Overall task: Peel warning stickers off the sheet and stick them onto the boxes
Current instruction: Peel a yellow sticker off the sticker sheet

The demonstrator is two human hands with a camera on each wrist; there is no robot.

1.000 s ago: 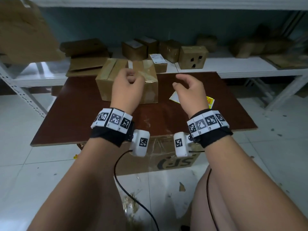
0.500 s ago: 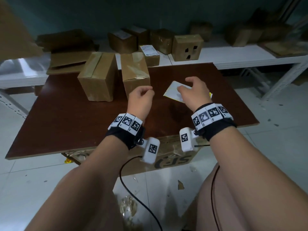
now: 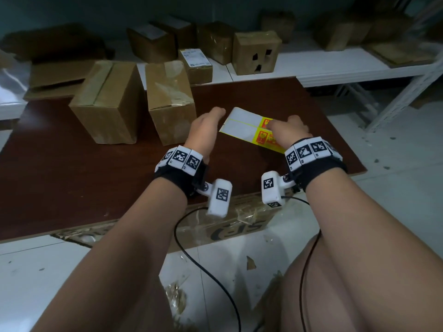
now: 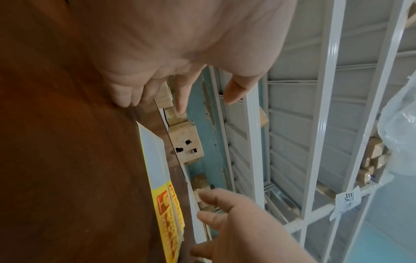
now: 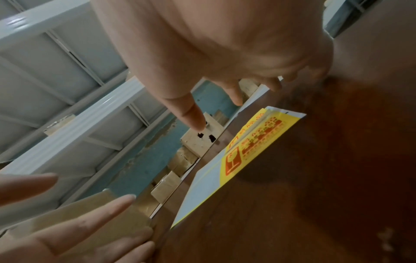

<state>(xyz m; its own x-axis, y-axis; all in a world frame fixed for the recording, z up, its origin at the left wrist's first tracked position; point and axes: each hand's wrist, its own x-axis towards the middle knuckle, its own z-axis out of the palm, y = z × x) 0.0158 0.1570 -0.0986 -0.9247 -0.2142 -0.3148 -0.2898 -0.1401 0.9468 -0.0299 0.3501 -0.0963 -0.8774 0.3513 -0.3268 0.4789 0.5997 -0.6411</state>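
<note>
The sticker sheet [image 3: 241,124] lies on the brown table [image 3: 72,178], white at its left and with yellow and red warning stickers [image 3: 262,136] at its right. My left hand [image 3: 211,121] hovers at the sheet's left edge with fingers straight and holds nothing. My right hand [image 3: 285,127] is spread over the sticker end; contact with the sheet [image 5: 225,169] is unclear. Two taped cardboard boxes stand left of the sheet, a larger box [image 3: 107,101] and a narrower box [image 3: 170,99]. In the left wrist view the sheet [image 4: 155,160] lies below the loose left fingers [image 4: 182,99].
A white shelf [image 3: 335,65] behind the table carries several more cardboard boxes, among them one with cut holes [image 3: 256,52] and a labelled small box [image 3: 196,65]. A taped carton [image 3: 239,231] sits under the table's front edge. Shelf legs [image 3: 395,97] stand at the right.
The left hand left the narrower box and came right to the sheet's edge. The right hand, which held the sheet, has let it down on the table, printed stickers now showing.
</note>
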